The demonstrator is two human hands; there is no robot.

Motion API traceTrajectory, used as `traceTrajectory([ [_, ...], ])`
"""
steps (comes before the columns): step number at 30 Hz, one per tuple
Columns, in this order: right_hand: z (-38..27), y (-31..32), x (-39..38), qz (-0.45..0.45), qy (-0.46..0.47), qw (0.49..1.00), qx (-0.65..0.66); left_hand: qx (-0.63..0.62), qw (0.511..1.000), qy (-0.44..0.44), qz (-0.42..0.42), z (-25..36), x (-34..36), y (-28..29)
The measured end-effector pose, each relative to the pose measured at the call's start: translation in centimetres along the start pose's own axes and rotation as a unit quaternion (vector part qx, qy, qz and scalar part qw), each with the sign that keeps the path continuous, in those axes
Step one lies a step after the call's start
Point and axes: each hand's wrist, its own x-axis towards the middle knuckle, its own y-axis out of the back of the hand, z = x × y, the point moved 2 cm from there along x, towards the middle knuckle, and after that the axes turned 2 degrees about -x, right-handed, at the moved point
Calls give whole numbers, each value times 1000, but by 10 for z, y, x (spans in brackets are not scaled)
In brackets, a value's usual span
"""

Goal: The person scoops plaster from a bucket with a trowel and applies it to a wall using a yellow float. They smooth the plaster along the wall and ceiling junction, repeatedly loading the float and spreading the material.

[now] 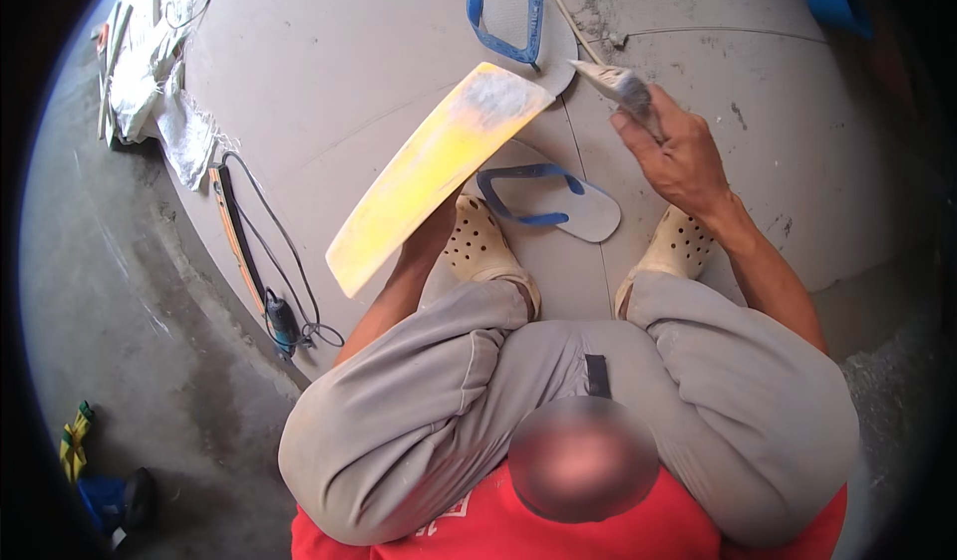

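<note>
My left hand is mostly hidden beneath a long yellow plastering float, which it holds up at a slant from below. Grey, paste-like stuff is smeared over the float's far end. To the right of that end, my right hand grips a small trowel, its pale pointed tip turned left toward the float and a grey coating on it. The trowel and float are apart. Below the float's far end, between my feet, lies a blue-strapped flip-flop. Its mate, another flip-flop, lies farther off.
Large pale tiles lie under my feet, which wear beige clogs. At left are an orange-and-black bar, a corded power tool and a white sack. A blue cup is at far right.
</note>
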Motion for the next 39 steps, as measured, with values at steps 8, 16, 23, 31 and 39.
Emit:
traceTrajectory([
  [8, -10, 14, -5, 28, 34, 989, 141, -544, 816, 156, -119, 26, 22, 7],
  [16, -47, -1, -10, 13, 196, 972, 131, -546, 809, 169, -136, 16, 17, 2],
  [23, -27, 3, 10, -14, 20, 994, 111, -601, 764, 175, -154, 18, 14, 9],
  [31, -23, -8, 0, -20, 16, 994, 111, -572, 793, 142, -157, 14, 24, 11],
  [39, -7, 1, -4, 37, -19, 997, 70, 33, 991, -127, -40, 13, 26, 39],
])
